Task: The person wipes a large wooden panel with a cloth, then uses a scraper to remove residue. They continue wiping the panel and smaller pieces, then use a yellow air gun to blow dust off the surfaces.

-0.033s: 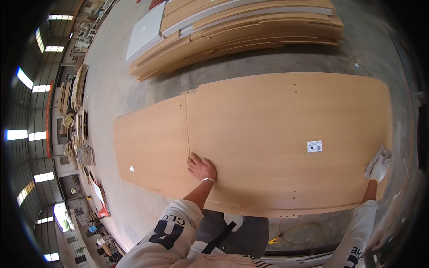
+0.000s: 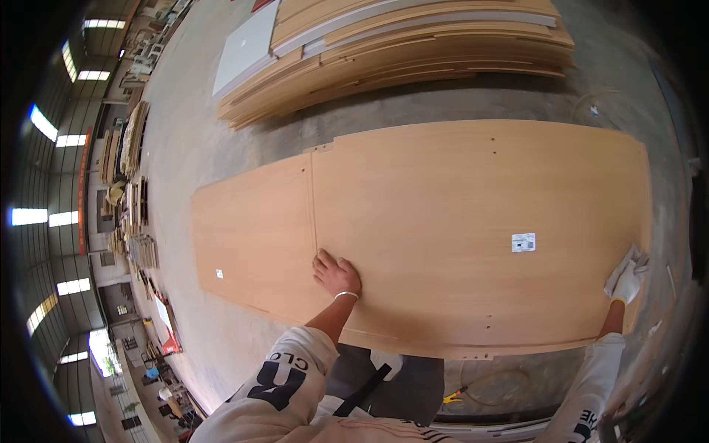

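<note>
Directly before me lies a large light wood-grain panel (image 2: 421, 221) with a white label (image 2: 523, 242) and small drilled holes. It overlaps a second wood-grain panel (image 2: 251, 221) on its left. My left hand (image 2: 338, 275) is bare, a white band at its wrist, and rests on the large panel by its left edge, fingers spread and pointing left. At the right end, my right hand (image 2: 627, 288) wears a white glove with a yellowish cuff. It presses a greyish cloth (image 2: 620, 270) on the panel near the right edge.
A tall stack of wood boards (image 2: 413, 52), with a white panel (image 2: 244, 52) at its left, stands beyond the panels. A yellow-tipped air gun (image 2: 454, 396) with a hose lies below the near edge. More stacked boards (image 2: 135, 140) line the far left wall.
The whole picture has shifted very slightly. Both hands and the panels stay in the same places relative to each other.
</note>
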Motion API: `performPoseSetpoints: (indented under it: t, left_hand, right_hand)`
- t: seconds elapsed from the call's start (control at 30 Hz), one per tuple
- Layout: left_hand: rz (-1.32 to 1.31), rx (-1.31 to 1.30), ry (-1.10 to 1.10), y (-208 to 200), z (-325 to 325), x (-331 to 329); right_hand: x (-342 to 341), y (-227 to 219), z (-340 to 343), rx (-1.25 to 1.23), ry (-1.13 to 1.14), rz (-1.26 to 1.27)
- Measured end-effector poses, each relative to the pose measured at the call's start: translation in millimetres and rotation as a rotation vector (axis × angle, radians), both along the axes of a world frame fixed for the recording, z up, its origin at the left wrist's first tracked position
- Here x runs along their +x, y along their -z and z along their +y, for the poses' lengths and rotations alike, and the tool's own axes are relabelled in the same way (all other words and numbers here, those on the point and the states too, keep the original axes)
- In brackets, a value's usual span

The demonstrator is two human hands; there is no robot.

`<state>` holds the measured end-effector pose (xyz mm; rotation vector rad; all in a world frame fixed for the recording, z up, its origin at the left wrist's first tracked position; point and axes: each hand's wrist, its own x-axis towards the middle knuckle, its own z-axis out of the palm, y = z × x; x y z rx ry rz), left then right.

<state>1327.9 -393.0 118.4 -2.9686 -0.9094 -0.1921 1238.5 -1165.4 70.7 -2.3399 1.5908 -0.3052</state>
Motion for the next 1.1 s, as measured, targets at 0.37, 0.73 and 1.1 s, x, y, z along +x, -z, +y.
performPoseSetpoints:
  t: [0.37,0.73,1.1]
  left_hand:
    - [0.028,0.048,0.059,33.1,23.5,-26.9]
    - [0.057,-0.185,0.022,-13.4,-6.4,2.7]
    - [0.252,-0.314,-0.01,-64.3,-7.9,0.8]
  right_hand:
    - [-0.9,16.5,-34.2,0.094,-0.018,0.044]
    - [-2.8,10.9,-8.3,-0.4,-0.051,0.052]
    - [-100.2,37.6,288.7,-0.019,-0.09,-0.133]
